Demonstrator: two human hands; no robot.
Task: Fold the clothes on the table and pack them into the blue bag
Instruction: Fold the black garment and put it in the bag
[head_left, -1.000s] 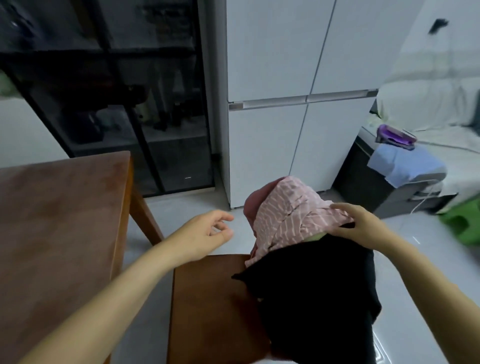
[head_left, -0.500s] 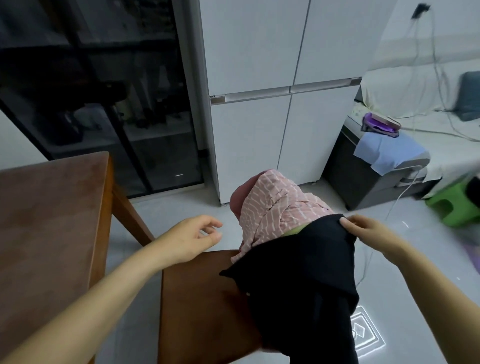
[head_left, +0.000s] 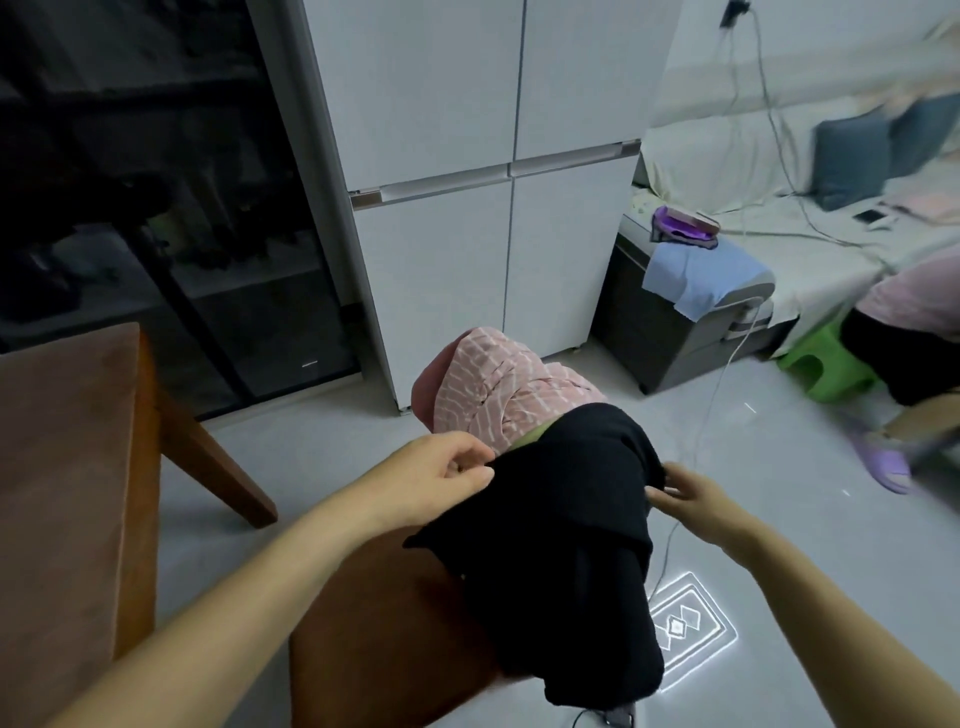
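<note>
1. Locate the work item. The black garment (head_left: 561, 545) hangs over a pile that stands at the far edge of the wooden chair (head_left: 374, 649). It is probably draped on the backrest, which is hidden by the clothing. Its lower part hangs down over the right side of the seat. It is not on the counter (head_left: 62, 467), which lies to your left, apart from the chair.

2. Check the hands. Your left hand (head_left: 441, 470) pinches the upper left edge of the black garment between the thumb and curled fingers. Your right hand (head_left: 685, 493) grips the upper right edge, with the fingertips partly under the fabric. Both hands hold the same top hem, well apart. This grip keeps the garment spread, so it should lift off flat instead of bunched.

3. Note the layers beneath. A pink striped garment (head_left: 498, 389) lies under and behind the black one, and a thin green layer (head_left: 530, 434) shows between them. Lift only the top layer, because a deeper grip is likely to drag the others off the chair.

4. Plan the transfer. No garment is folded yet, so the task appears to be at an early stage. The counter is the nearest flat surface for folding. The blue bag is not in view.

5. Caution: a cable (head_left: 670, 545) lies on the floor beside the chair.
</note>
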